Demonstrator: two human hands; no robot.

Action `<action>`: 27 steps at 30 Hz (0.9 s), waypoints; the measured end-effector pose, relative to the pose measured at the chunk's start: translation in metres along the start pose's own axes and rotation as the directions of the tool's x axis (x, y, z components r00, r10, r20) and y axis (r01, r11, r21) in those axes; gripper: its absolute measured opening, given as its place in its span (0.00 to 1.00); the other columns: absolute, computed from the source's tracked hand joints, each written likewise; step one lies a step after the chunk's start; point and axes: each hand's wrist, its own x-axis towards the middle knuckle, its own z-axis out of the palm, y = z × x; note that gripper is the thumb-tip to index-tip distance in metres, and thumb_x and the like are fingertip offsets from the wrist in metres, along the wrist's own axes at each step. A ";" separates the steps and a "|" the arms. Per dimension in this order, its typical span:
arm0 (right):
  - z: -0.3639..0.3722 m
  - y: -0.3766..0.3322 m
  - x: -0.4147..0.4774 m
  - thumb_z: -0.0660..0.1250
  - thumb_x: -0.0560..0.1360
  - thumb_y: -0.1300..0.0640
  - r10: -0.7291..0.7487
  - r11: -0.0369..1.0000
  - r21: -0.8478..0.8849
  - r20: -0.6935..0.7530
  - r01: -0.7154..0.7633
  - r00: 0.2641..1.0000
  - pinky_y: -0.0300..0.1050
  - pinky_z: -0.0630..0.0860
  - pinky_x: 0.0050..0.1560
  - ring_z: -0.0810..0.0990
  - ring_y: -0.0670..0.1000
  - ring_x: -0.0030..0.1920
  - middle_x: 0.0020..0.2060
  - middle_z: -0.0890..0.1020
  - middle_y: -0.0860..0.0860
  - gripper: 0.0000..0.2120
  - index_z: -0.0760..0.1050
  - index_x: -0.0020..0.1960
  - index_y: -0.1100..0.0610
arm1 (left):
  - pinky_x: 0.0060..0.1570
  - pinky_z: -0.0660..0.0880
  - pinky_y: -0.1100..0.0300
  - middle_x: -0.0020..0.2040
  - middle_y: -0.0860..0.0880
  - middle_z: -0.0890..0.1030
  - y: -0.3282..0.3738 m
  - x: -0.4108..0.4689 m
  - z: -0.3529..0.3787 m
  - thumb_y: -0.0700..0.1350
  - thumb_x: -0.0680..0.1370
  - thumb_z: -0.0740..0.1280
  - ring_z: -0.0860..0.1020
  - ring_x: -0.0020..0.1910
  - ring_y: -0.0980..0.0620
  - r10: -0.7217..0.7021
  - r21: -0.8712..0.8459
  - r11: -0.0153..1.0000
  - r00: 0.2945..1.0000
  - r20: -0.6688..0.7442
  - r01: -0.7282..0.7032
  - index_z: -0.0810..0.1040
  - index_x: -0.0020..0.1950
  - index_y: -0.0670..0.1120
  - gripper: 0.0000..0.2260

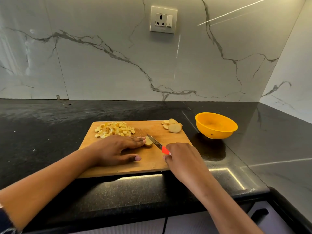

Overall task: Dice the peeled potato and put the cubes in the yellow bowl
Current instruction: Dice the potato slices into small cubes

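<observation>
As knife (156,143) seemingly touches potato (149,142), bowl (217,133) sits apart.

The bowl (219,134), right of centre, is a warm orange-yellow with one small dark speck low on its wall. The cutting board (152,159) in the middle is honey-tan wood with fine grain and faint cut marks. On it the cubes (114,130) are pale yellow to cream, and the slices (173,126) are cream with tan-brown skin at the rims. The knife (159,146) has a bright red-orange handle and a dark grey blade. The desk (50,132) is glossy black, flecked with small white specks. The wall (101,65) across the upper frame is white marble with branching grey veins, and the socket plate (163,19) on it is off-white. A sleeve (5,218) at lower left is dark navy.
</observation>
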 end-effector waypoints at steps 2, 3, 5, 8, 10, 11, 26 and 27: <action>0.003 -0.001 0.002 0.58 0.81 0.50 0.025 0.999 0.023 -0.023 -0.024 0.999 0.43 0.74 0.50 0.76 0.49 0.50 0.51 0.80 0.49 0.13 0.72 0.63 0.53 | 0.64 0.45 0.77 0.73 0.66 0.54 0.000 0.000 0.000 0.75 0.70 0.44 0.52 0.70 0.71 0.004 0.002 1.000 1.000 -0.002 -0.004 0.51 0.73 0.62 0.34; 0.004 -0.001 0.003 0.57 0.82 0.50 0.032 0.999 0.039 -0.039 -0.030 0.999 0.43 0.74 0.48 0.76 0.48 0.49 0.51 0.80 0.49 0.13 0.71 0.63 0.53 | 0.65 0.46 0.76 0.73 0.66 0.54 0.000 -0.001 0.000 0.75 0.70 0.44 0.52 0.71 0.70 0.005 0.002 1.000 1.000 -0.001 -0.005 0.51 0.73 0.62 0.34; 0.006 -0.001 0.005 0.55 0.82 0.49 0.050 0.996 0.078 -0.055 -0.046 0.997 0.43 0.73 0.45 0.75 0.48 0.46 0.50 0.79 0.49 0.13 0.69 0.63 0.53 | 0.65 0.46 0.75 0.73 0.66 0.55 0.000 -0.001 0.000 0.74 0.70 0.44 0.53 0.71 0.70 0.006 0.007 1.000 1.000 -0.004 -0.006 0.51 0.72 0.62 0.33; 0.007 0.000 0.005 0.52 0.83 0.47 0.071 0.993 0.092 -0.026 -0.068 0.997 0.44 0.73 0.43 0.76 0.48 0.45 0.46 0.78 0.49 0.13 0.68 0.61 0.52 | 0.65 0.47 0.75 0.73 0.65 0.55 0.000 -0.001 -0.001 0.72 0.72 0.46 0.53 0.71 0.70 0.008 0.015 1.000 1.000 -0.005 -0.008 0.51 0.73 0.61 0.32; 0.007 0.001 0.005 0.50 0.83 0.46 0.072 0.994 0.083 -0.001 -0.072 0.997 0.45 0.74 0.43 0.76 0.48 0.44 0.44 0.77 0.48 0.14 0.68 0.60 0.52 | 0.65 0.47 0.76 0.73 0.65 0.55 0.001 -0.001 -0.001 0.71 0.72 0.47 0.53 0.71 0.70 0.007 0.016 1.000 1.000 -0.001 -0.007 0.51 0.73 0.61 0.31; 0.007 0.002 0.004 0.50 0.83 0.45 0.069 0.995 0.078 0.006 -0.069 0.998 0.44 0.74 0.43 0.76 0.47 0.44 0.44 0.78 0.48 0.14 0.69 0.59 0.52 | 0.64 0.46 0.77 0.73 0.65 0.55 0.001 0.000 -0.002 0.71 0.72 0.47 0.53 0.71 0.70 0.008 0.018 1.000 1.000 0.001 -0.008 0.51 0.73 0.61 0.31; 0.003 -0.003 -0.001 0.50 0.83 0.50 -0.003 0.993 -0.119 0.103 0.015 0.995 0.44 0.64 0.35 0.72 0.50 0.40 0.37 0.70 0.47 0.13 0.71 0.57 0.54 | 0.64 0.46 0.78 0.73 0.64 0.57 0.001 0.000 -0.002 0.69 0.73 0.49 0.54 0.70 0.70 0.004 0.061 0.998 1.000 -0.007 -0.004 0.53 0.73 0.60 0.30; 0.001 -0.005 0.000 0.52 0.83 0.51 -0.009 0.990 -0.140 0.128 0.027 0.992 0.44 0.66 0.37 0.72 0.50 0.41 0.38 0.70 0.48 0.12 0.71 0.58 0.55 | 0.64 0.46 0.77 0.73 0.64 0.57 0.001 -0.001 -0.002 0.69 0.73 0.50 0.54 0.70 0.70 0.007 0.060 0.998 1.000 -0.007 -0.007 0.54 0.74 0.60 0.30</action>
